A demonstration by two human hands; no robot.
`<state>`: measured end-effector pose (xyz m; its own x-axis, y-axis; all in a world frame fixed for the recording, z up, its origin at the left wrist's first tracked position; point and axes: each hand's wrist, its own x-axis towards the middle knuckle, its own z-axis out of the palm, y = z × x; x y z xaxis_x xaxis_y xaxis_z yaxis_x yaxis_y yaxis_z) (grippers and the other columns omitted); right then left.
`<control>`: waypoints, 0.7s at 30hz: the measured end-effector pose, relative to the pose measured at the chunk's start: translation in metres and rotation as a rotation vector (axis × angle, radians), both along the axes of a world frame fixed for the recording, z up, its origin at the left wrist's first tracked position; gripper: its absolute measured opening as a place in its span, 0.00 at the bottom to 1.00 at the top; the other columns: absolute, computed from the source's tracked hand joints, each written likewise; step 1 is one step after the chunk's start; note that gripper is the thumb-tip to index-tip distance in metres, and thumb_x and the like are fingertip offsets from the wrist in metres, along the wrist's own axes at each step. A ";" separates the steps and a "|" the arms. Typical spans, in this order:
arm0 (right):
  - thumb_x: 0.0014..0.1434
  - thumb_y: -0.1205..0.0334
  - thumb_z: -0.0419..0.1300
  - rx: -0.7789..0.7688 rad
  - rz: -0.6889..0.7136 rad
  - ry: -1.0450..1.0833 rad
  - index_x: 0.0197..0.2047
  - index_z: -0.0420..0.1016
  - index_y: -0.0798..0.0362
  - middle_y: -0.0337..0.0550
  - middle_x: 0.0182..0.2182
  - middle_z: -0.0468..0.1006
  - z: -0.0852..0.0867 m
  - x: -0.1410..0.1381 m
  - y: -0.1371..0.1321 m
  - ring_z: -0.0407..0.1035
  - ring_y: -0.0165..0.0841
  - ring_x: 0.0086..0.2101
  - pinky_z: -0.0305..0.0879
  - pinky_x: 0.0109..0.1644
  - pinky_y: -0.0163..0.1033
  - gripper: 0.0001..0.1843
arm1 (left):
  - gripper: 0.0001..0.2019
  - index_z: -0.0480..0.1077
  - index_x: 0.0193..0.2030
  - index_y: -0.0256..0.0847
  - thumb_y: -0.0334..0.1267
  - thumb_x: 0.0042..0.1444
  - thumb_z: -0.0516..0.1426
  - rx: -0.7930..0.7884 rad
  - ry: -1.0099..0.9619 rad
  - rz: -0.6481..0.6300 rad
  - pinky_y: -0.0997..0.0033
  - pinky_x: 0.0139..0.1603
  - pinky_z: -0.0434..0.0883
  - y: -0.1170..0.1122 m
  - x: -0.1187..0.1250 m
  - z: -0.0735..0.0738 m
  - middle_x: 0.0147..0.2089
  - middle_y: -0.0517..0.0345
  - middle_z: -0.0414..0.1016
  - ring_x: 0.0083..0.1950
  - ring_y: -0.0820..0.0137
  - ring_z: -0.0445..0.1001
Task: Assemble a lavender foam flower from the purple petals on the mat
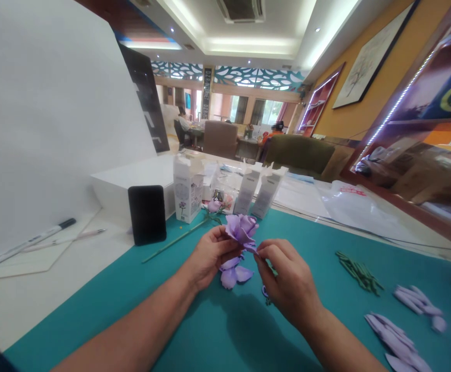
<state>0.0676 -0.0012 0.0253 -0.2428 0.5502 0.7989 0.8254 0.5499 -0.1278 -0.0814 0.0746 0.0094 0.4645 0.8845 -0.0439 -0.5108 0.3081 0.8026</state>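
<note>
Both my hands hold a purple artificial rose [242,228] above the green mat. My left hand [212,254] pinches it from the left side, near its base. On the right, my right hand [287,276] grips one lower petal of the rose between thumb and fingers. Below the flower, loose purple petals [231,274] lie on the mat, partly covered by my left hand. Behind my left hand a finished-looking rose [214,206] with a long green stem [175,241] rests on the mat. A small purple and green piece beside my right hand is mostly hidden.
White boxes [188,188] stand behind the mat, with more open boxes [266,192] to their right. A black upright panel [147,214] is at left, near a marker [27,244]. Green parts [359,272] and purple petals [394,338] lie at right. People sit far back.
</note>
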 end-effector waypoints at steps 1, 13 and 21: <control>0.62 0.72 0.52 -0.003 -0.002 0.001 0.30 0.64 0.51 0.45 0.32 0.73 0.000 0.000 0.000 0.66 0.33 0.32 0.63 0.36 0.37 0.10 | 0.18 0.71 0.33 0.37 0.32 0.34 0.71 0.001 0.002 -0.002 0.72 0.40 0.74 0.000 0.000 0.000 0.32 0.56 0.78 0.32 0.72 0.76; 0.62 0.72 0.53 -0.003 -0.002 -0.003 0.30 0.64 0.52 0.44 0.31 0.73 -0.004 -0.001 0.002 0.66 0.33 0.33 0.63 0.37 0.37 0.09 | 0.17 0.70 0.35 0.39 0.33 0.38 0.69 0.023 -0.006 -0.002 0.73 0.39 0.73 -0.004 0.002 -0.001 0.34 0.58 0.77 0.31 0.73 0.76; 0.62 0.71 0.53 0.000 0.024 0.007 0.32 0.65 0.51 0.44 0.32 0.73 -0.005 -0.003 0.002 0.67 0.33 0.33 0.65 0.36 0.36 0.08 | 0.17 0.68 0.37 0.39 0.32 0.40 0.68 0.039 0.009 -0.034 0.73 0.36 0.72 -0.003 -0.001 -0.001 0.33 0.59 0.76 0.32 0.72 0.76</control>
<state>0.0646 0.0006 0.0199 -0.2505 0.5442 0.8007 0.8110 0.5696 -0.1333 -0.0820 0.0718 0.0083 0.4941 0.8693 -0.0145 -0.4931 0.2938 0.8189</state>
